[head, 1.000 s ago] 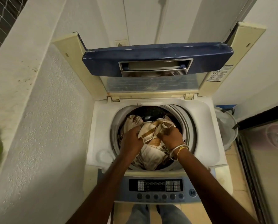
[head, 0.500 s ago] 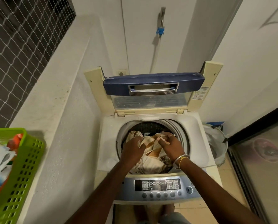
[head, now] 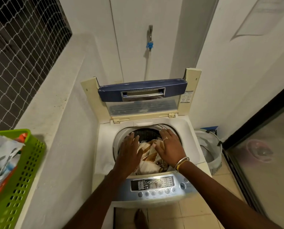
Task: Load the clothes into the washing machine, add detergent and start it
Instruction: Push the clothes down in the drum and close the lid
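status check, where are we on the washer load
Left hand and right hand open, flat over the clothes. Clothes in the washing machine. Lid up, nothing blocking.

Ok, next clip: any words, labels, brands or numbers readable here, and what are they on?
No text reads clearly.
White printed sticker on the cream raised lid frame: too small.
Grey-blue control panel of the white top-loading washing machine: button labels and display blurred.
Packaging in the green plastic basket: blurred.

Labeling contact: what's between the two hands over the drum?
Head view: striped brown-and-cream cloth lies between left hand and right hand, inside the drum.
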